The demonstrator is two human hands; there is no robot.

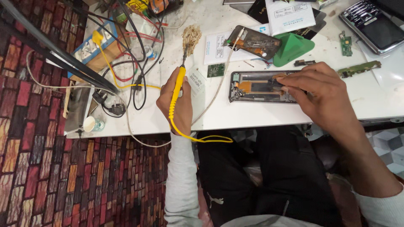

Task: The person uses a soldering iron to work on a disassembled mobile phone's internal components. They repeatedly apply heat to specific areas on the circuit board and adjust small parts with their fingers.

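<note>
Down on the white table (252, 115), an opened phone (256, 86) lies flat with its insides showing, and everything else sits around it. Resting on the phone's right end is the right hand (320, 94); its fingers (290, 80) are drawn together and press on the parts inside. Left of the phone, the left hand (176, 101) has its fingers clamped around the yellow handle of a soldering iron (178, 84). The iron's tip points away from the person into a tuft of brass wool (191, 35), up and left of the phone. Its yellow cord (202, 139) loops off the table edge below the phone. Just behind the phone lie a second opened phone (254, 42) and a green wedge (291, 48). Small green circuit boards (360, 67) lie to the phone's right.
</note>
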